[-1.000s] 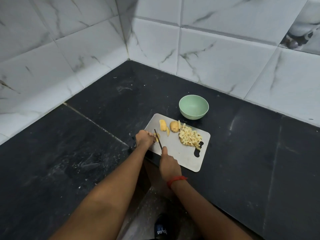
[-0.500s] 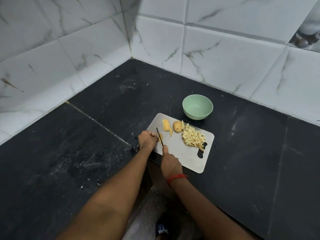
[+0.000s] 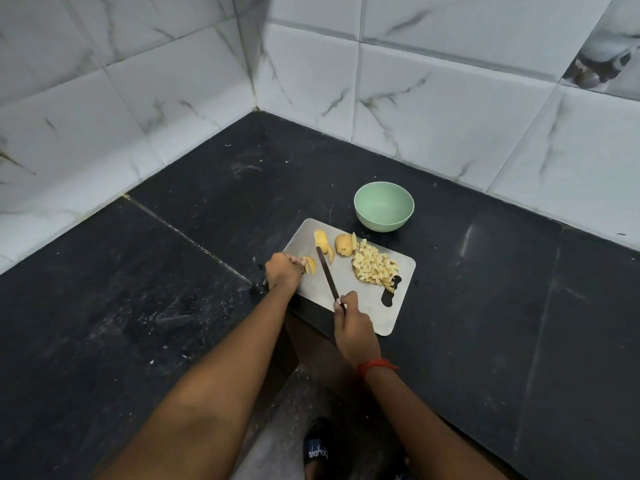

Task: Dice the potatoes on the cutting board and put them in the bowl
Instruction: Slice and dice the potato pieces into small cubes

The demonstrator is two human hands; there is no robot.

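**While the dicing's half done, quick status**

Since everything's on the black counter [image 3: 485, 341], start there. The steel cutting board [image 3: 367, 306] sits under both hands, with the green bowl [image 3: 381, 226] just past it, beyond the right hand [image 3: 355, 325]. That hand grips the knife [image 3: 327, 275], whose blade points away between the hands. The left hand [image 3: 282, 273] pinches potato slices [image 3: 310, 265] at the board's left edge. The diced pile [image 3: 375, 266] sits right of the blade, and two potato chunks [image 3: 343, 244] lie by its tip.

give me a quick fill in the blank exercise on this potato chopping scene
1. The right hand grips a ____.
2. The green bowl is ____.
3. The left hand pinches a potato piece on the ____, where the diced pile also lies.
4. A red thread circles the ____ wrist.

Missing words: knife; empty; cutting board; right.
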